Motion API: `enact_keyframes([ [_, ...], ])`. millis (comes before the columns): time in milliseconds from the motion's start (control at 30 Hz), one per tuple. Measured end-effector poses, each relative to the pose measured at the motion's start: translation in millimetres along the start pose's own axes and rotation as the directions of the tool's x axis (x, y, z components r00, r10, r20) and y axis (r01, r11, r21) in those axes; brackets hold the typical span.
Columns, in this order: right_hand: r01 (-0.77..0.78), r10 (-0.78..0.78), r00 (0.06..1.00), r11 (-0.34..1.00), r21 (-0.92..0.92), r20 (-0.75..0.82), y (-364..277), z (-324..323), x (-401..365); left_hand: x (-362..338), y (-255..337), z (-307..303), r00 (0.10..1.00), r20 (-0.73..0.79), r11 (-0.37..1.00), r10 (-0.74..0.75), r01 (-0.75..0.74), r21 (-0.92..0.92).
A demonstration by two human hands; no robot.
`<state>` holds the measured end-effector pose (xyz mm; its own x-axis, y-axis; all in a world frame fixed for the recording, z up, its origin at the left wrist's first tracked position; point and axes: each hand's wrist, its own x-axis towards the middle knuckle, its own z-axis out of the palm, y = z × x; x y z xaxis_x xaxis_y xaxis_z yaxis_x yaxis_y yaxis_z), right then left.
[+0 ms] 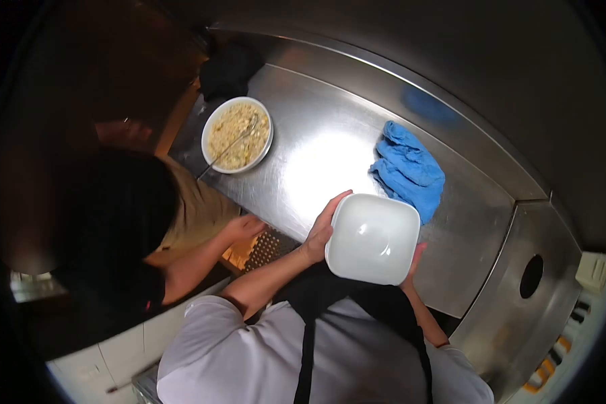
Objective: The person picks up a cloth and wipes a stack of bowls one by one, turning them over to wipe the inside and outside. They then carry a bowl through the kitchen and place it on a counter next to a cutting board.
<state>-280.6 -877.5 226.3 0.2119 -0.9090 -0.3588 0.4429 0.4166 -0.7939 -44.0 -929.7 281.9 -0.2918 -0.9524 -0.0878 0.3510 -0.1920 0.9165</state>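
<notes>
Between my two hands I hold a white square bowl (374, 237) with rounded corners, its glossy inside facing up toward me. My left hand (322, 229) grips the bowl's left side, thumb along the wall. On the opposite side my right hand (416, 261) holds the bowl, mostly hidden behind its rim. Just beyond the bowl lies a crumpled blue cloth (411, 168), partly covered by the bowl's far edge in this view. A round white bowl (271, 143) full of a pale, chunky rice-like food (232, 138) stands farther left, with a metal spoon (239, 145) in it.
Beneath everything is a steel counter (310, 101) with a raised back wall. A co-worker (114, 215) in dark clothes stands at the left, one hand (246, 227) near the counter edge. A dark cloth-like item (230, 71) lies at the far left corner. A steel section with a round hole (532, 276) is at right.
</notes>
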Motion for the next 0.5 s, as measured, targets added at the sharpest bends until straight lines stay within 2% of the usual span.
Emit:
enact_keyframes([
  [67, -0.029, 0.024, 0.997, 0.996, 0.085, 0.067, -22, -5, -19, -18, 11, 31, 0.999, -0.048, 0.994, -0.015, 0.02, 0.111],
  [167, -0.116, 0.072, 0.971, 0.976, 0.184, 0.227, -10, -36, -48, -51, 0, 61, 0.997, -0.074, 1.0, 0.005, -0.004, 0.014],
  [200, -0.191, 0.13, 0.951, 0.96, 0.204, 0.281, -13, -49, -59, -59, 0, 70, 0.997, -0.065, 0.999, -0.036, 0.035, -0.014],
  [267, -0.2, 0.148, 0.947, 0.966, 0.163, 0.285, -20, -59, -68, -74, -7, 87, 0.993, -0.121, 1.0, -0.006, 0.008, 0.017],
  [367, -0.066, 0.054, 0.983, 0.996, 0.063, 0.177, -50, -27, -86, -94, -5, 108, 0.982, -0.189, 0.999, 0.028, -0.023, 0.029],
  [433, -0.05, 0.032, 0.981, 0.995, 0.091, 0.19, -39, -32, -99, -111, -8, 116, 0.976, -0.211, 0.999, 0.051, -0.054, -0.006],
  [500, -0.069, 0.052, 0.961, 0.996, 0.054, 0.271, -30, -36, -110, -134, -12, 118, 0.973, -0.216, 0.994, 0.079, -0.093, -0.058],
])
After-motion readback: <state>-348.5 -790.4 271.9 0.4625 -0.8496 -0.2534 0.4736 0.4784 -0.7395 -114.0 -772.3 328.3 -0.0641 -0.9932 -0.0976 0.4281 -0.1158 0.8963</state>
